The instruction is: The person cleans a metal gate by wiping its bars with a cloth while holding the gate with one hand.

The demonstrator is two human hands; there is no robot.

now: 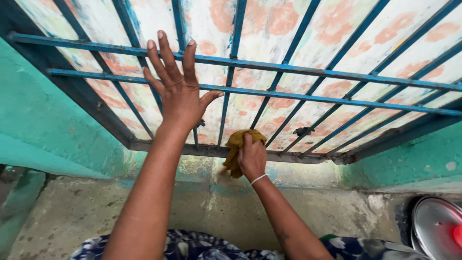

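left hand [177, 89] flat, fingers spread on blue grille [298, 72] | right hand [251, 156] grips mustard cloth [236, 149] (bunched)

Soft even daylight, warped edges.

I count two hands at the blue window grille [288, 67]: my left hand [178, 91] and my right hand [251, 156]. One mustard cloth [236, 149] at the grille's bottom edge, one steel lid [433, 226] below-right of the grille.
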